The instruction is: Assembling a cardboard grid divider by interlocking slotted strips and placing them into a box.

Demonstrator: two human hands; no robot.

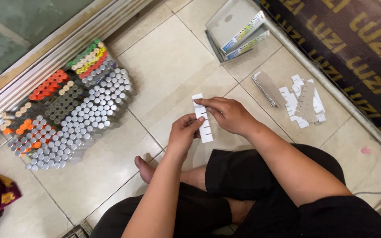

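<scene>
Both of my hands hold one slotted white cardboard strip (203, 128) upright over the tiled floor. My left hand (184, 132) pinches its lower left edge. My right hand (228, 114) grips its upper right side, fingers laid across the strip. I sit cross-legged in black trousers, one bare foot (145, 169) showing below my left forearm.
A big cluster of upright tubes (67, 114) with silver, orange, yellow, green and red caps stands at the left by a glass door frame. A pile of similar white and grey strips (303, 103) lies at the right. Flat boxes (237, 31) lie at the top. A dark mat (358, 48) is far right.
</scene>
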